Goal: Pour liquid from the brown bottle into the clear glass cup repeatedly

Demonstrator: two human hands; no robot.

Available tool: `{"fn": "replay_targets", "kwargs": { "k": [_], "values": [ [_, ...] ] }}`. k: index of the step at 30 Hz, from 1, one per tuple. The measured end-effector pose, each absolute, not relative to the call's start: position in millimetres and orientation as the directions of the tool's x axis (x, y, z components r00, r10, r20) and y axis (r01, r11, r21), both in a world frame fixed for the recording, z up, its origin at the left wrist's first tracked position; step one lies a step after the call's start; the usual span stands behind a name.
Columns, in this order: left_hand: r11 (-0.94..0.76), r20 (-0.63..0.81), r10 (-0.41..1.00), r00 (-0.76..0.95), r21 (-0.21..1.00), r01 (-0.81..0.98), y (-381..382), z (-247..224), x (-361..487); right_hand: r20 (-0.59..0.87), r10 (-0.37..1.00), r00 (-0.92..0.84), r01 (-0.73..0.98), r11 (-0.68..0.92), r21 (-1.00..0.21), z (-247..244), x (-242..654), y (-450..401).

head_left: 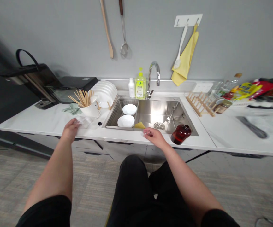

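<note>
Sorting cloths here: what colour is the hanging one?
The hanging cloth is yellow; head view shows it.

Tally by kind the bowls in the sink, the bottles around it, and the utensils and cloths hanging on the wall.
Bowls: 2, front and back
Bottles: 3, white, yellow-green and red
Hanging utensils: 3, wooden, strainer and white
Hanging cloths: 1, yellow
Total: 9

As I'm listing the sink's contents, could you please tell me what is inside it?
The sink holds two white bowls in a metal basket, a partly hidden yellow cloth or sponge, and a drain strainer. Whatever lies beneath the bowls is covered.
</note>
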State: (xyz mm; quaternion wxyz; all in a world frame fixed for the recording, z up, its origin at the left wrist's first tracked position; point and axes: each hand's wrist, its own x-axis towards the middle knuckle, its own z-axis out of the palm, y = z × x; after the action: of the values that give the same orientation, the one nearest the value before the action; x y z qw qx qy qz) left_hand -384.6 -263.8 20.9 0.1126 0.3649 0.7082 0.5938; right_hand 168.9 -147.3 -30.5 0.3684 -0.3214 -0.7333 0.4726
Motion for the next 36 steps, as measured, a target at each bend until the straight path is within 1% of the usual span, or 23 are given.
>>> {"fn": "replay_targets", "kwargs": {
  "k": [3, 4, 6, 7, 8, 9, 10, 11, 12, 13, 14, 15, 17, 19, 22, 25, 30, 34, 36],
  "values": [
    [0.053, 0.233, 0.601, -0.764, 0.943, 0.329, -269.9, 21.7, -374.0, 0.237, 0.821, -0.520, 0.124, 0.347, -0.930, -31.3, 168.5, -147.5],
    [0.064, 0.247, 0.561, -0.790, 0.939, 0.339, -274.9, 22.0, -368.2, 0.239, 0.821, -0.519, 0.126, 0.349, -0.928, -31.9, 168.4, -147.4],
    [0.121, 0.355, 0.449, -0.820, 0.885, 0.450, -286.8, 23.4, -352.1, 0.240, 0.823, -0.515, 0.128, 0.351, -0.928, -33.2, 168.3, -147.1],
    [0.173, 0.462, 0.399, -0.792, 0.810, 0.560, -292.0, 25.2, -341.8, 0.239, 0.824, -0.514, 0.127, 0.349, -0.928, -33.7, 168.4, -147.0],
    [0.223, 0.575, 0.382, -0.723, 0.702, 0.676, -295.3, 28.0, -330.4, 0.237, 0.824, -0.514, 0.126, 0.346, -0.930, -33.9, 168.5, -146.9],
    [0.240, 0.661, 0.422, -0.620, 0.578, 0.780, -296.2, 31.8, -318.5, 0.235, 0.824, -0.515, 0.124, 0.343, -0.931, -34.0, 168.6, -146.9],
    [0.208, 0.701, 0.523, -0.485, 0.446, 0.870, -294.1, 36.4, -306.6, 0.234, 0.823, -0.518, 0.122, 0.342, -0.932, -33.9, 168.7, -146.9],
    [0.139, 0.679, 0.659, -0.324, 0.313, 0.940, -289.0, 41.4, -295.5, 0.234, 0.822, -0.520, 0.121, 0.341, -0.932, -33.6, 168.8, -147.0],
    [0.059, 0.607, 0.777, -0.165, 0.191, 0.980, -281.5, 46.2, -285.6, 0.235, 0.820, -0.522, 0.119, 0.342, -0.932, -33.2, 168.8, -147.1],
    [-0.016, 0.512, 0.859, -0.030, 0.085, 0.996, -272.2, 50.1, -277.5, 0.236, 0.820, -0.522, 0.118, 0.343, -0.932, -32.8, 168.8, -147.3],
    [-0.070, 0.426, 0.903, 0.063, 0.002, 0.998, -262.1, 52.8, -271.3, 0.237, 0.821, -0.519, 0.118, 0.344, -0.932, -32.4, 168.6, -147.5],
    [-0.105, 0.356, 0.927, 0.120, -0.061, 0.993, -252.2, 53.9, -267.1, 0.239, 0.823, -0.516, 0.118, 0.344, -0.932, -32.0, 168.4, -147.7],
    [-0.131, 0.274, 0.947, 0.166, -0.144, 0.981, -235.4, 51.4, -263.7, 0.241, 0.827, -0.508, 0.117, 0.343, -0.932, -31.4, 168.0, -148.0],
    [-0.126, 0.235, 0.957, 0.172, -0.198, 0.972, -224.7, 44.5, -264.6, 0.245, 0.827, -0.506, 0.118, 0.348, -0.930, -30.6, 167.8, -148.0],
    [-0.111, 0.216, 0.963, 0.163, -0.237, 0.965, -218.4, 33.4, -268.4, 0.252, 0.821, -0.513, 0.121, 0.360, -0.925, -29.5, 168.2, -147.9],
    [-0.113, 0.209, 0.964, 0.165, -0.239, 0.964, -216.8, 28.0, -271.5, 0.253, 0.818, -0.516, 0.120, 0.361, -0.925, -29.2, 168.8, -147.8],
    [-0.133, 0.214, 0.961, 0.173, -0.189, 0.973, -210.5, 29.7, -273.8, 0.250, 0.819, -0.517, 0.108, 0.352, -0.930, -30.3, 168.6, -148.2],
    [-0.110, 0.173, 0.973, 0.151, -0.228, 0.968, -205.0, 35.0, -273.2, 0.253, 0.819, -0.514, 0.094, 0.347, -0.933, -30.4, 168.7, -148.9],
    [-0.125, 0.158, 0.974, 0.165, -0.236, 0.964, -205.0, 40.9, -271.7, 0.256, 0.820, -0.512, 0.091, 0.348, -0.933, -30.6, 169.2, -148.9]
  ]
}}
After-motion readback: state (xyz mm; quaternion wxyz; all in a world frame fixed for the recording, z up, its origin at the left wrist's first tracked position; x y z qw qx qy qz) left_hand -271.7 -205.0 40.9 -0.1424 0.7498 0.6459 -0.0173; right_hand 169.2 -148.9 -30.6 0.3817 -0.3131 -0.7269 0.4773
